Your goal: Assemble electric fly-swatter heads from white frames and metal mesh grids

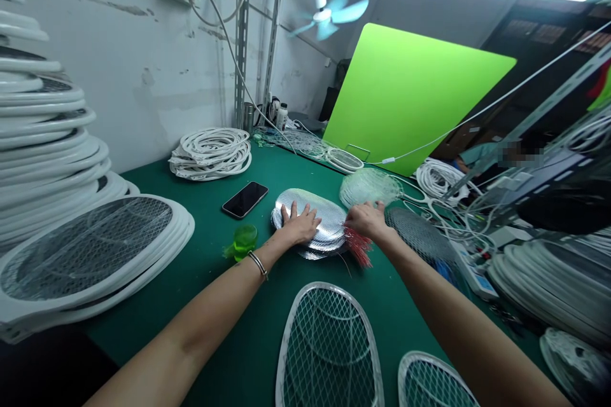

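Note:
My left hand (301, 226) lies with fingers spread on a stack of silver perforated metal mesh sheets (329, 213), oval in shape. At the stack's right edge, my right hand (366, 219) is closed in a pinch, right above a bundle of thin red wires (359, 248). What sits between its fingertips is hidden. Nearer to me lies a white-rimmed oval mesh frame (329, 343), and a second frame (432, 378) is partly cut off at the bottom edge. A green tape roll (245, 240) stands left of the sheets.
A phone (245, 199) and coiled white rings (212, 152) lie farther back. Tall stacks of white racket frames (42, 159) rise on the left, and more frames (548, 289) on the right. Clear netting (370, 186), dark mesh (420, 235) and a power strip (475, 273) lie beyond my right arm.

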`<state>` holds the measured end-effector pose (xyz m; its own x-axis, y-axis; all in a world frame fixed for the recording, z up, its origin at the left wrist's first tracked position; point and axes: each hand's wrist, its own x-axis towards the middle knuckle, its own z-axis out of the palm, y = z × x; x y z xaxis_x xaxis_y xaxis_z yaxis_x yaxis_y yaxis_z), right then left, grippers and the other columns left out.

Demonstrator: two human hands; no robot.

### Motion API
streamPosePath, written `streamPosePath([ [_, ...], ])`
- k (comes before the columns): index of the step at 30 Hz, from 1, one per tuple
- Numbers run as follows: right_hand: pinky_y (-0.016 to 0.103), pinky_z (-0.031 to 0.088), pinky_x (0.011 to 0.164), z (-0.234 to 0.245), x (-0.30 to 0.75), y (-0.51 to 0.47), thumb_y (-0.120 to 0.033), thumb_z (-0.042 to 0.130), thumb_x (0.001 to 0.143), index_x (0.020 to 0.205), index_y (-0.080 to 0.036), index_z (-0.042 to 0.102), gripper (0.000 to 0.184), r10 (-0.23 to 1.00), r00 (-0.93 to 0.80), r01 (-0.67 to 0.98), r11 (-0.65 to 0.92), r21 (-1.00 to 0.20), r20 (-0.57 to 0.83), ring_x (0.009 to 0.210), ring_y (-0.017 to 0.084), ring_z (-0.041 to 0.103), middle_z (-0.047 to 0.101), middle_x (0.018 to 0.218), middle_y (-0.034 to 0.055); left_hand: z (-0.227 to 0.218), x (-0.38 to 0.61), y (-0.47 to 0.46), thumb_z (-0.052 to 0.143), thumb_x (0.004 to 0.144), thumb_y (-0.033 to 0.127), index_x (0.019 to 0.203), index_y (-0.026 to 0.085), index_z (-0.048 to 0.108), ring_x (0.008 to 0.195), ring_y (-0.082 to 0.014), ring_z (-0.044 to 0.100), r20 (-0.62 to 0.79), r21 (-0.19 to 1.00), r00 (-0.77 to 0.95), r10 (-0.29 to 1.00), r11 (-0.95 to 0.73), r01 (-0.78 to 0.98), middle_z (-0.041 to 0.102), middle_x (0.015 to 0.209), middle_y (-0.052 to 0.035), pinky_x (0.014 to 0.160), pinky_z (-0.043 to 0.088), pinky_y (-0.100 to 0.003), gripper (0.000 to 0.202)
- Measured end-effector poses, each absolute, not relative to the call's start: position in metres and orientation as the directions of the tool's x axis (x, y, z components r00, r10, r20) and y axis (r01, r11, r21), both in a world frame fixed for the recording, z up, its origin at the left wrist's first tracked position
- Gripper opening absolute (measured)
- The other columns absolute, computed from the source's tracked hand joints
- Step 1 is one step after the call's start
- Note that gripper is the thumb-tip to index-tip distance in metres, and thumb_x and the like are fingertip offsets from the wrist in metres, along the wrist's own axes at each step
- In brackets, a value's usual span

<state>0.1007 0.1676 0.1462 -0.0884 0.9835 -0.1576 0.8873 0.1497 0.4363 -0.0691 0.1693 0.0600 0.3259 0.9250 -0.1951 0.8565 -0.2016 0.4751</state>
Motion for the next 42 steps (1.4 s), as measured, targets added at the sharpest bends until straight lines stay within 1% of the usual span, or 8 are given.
streamPosePath([
  [5, 0.053, 0.034, 0.105, 0.136, 0.101, 0.164, -0.039, 0.059, 0.09, 0.104, -0.017, 0.064, 0.027, 0.979, -0.119, 0.884, 0.182, 0.431, -0.168, 0.118, 0.025, 0.052, 0.063, 0.117, 0.0072, 0.056, -0.067, 0.169, 0.01, 0.095, 0.054, 0.154, 0.022, 0.014, 0.142, -0.0393, -0.019, -0.188, 0.466, 0.328, 0.926, -0.21, 0.859, 0.0, 0.162, -0.0017, 0.107, -0.016, -0.067, 0.068],
  [17, 0.051, 0.038, 0.101, 0.142, 0.095, 0.175, -0.041, 0.058, 0.091, 0.108, -0.016, 0.062, 0.03, 0.968, -0.055, 0.9, 0.154, 0.407, -0.244, 0.113, 0.025, 0.054, 0.061, 0.117, 0.0077, 0.058, -0.068, 0.17, 0.013, 0.096, 0.051, 0.154, 0.022, 0.017, 0.142, -0.0404, -0.017, -0.196, 0.478, 0.331, 0.923, -0.205, 0.854, 0.001, 0.162, -0.0024, 0.106, -0.015, -0.068, 0.065],
  [28, 0.054, 0.035, 0.103, 0.134, 0.101, 0.182, -0.042, 0.06, 0.089, 0.108, -0.017, 0.063, 0.032, 0.982, 0.008, 0.937, 0.059, 0.344, -0.189, 0.118, 0.026, 0.052, 0.061, 0.12, 0.0079, 0.05, -0.067, 0.172, 0.016, 0.096, 0.052, 0.153, 0.023, 0.022, 0.143, -0.0406, -0.015, -0.141, 0.481, 0.323, 0.936, -0.221, 0.848, 0.005, 0.161, -0.0034, 0.106, -0.014, -0.069, 0.064],
  [32, 0.052, 0.038, 0.101, 0.131, 0.103, 0.186, -0.041, 0.058, 0.091, 0.11, -0.017, 0.062, 0.032, 0.977, 0.023, 0.956, 0.041, 0.291, -0.214, 0.117, 0.026, 0.052, 0.059, 0.122, 0.0084, 0.045, -0.067, 0.174, 0.016, 0.096, 0.053, 0.152, 0.023, 0.024, 0.143, -0.0413, -0.012, -0.107, 0.493, 0.323, 0.94, -0.232, 0.838, 0.008, 0.161, -0.0036, 0.106, -0.012, -0.071, 0.064],
  [36, 0.048, 0.044, 0.095, 0.138, 0.11, 0.192, -0.044, 0.056, 0.091, 0.107, -0.016, 0.062, 0.033, 0.963, 0.102, 0.98, -0.055, 0.19, -0.248, 0.105, 0.023, 0.058, 0.062, 0.113, 0.0071, 0.05, -0.067, 0.171, 0.018, 0.094, 0.061, 0.151, 0.019, 0.028, 0.144, -0.0448, -0.003, -0.027, 0.514, 0.314, 0.949, -0.256, 0.819, 0.015, 0.159, -0.0109, 0.105, -0.005, -0.075, 0.071],
  [38, 0.045, 0.046, 0.091, 0.143, 0.113, 0.195, -0.046, 0.055, 0.091, 0.104, -0.016, 0.063, 0.034, 0.954, 0.151, 0.984, -0.119, 0.134, -0.259, 0.099, 0.021, 0.06, 0.064, 0.107, 0.0061, 0.055, -0.066, 0.166, 0.025, 0.091, 0.069, 0.15, 0.016, 0.03, 0.144, -0.0434, -0.002, 0.061, 0.516, 0.323, 0.945, -0.306, 0.8, 0.017, 0.159, -0.0142, 0.108, -0.004, -0.071, 0.08],
  [40, 0.044, 0.047, 0.089, 0.148, 0.116, 0.198, -0.048, 0.054, 0.092, 0.102, -0.016, 0.063, 0.035, 0.948, 0.186, 0.982, -0.172, 0.078, -0.258, 0.096, 0.021, 0.061, 0.065, 0.103, 0.0055, 0.06, -0.063, 0.16, 0.037, 0.085, 0.074, 0.148, 0.016, 0.033, 0.146, -0.0395, 0.003, 0.157, 0.509, 0.354, 0.922, -0.382, 0.771, 0.022, 0.158, -0.0147, 0.113, -0.002, -0.063, 0.086],
  [42, 0.044, 0.048, 0.088, 0.15, 0.119, 0.2, -0.048, 0.055, 0.091, 0.1, -0.015, 0.064, 0.035, 0.945, 0.207, 0.978, -0.208, 0.025, -0.253, 0.094, 0.02, 0.061, 0.065, 0.1, 0.0053, 0.065, -0.06, 0.155, 0.047, 0.083, 0.072, 0.144, 0.016, 0.041, 0.144, -0.0356, 0.021, 0.226, 0.506, 0.388, 0.894, -0.448, 0.737, 0.036, 0.152, -0.0141, 0.117, 0.013, -0.053, 0.083],
])
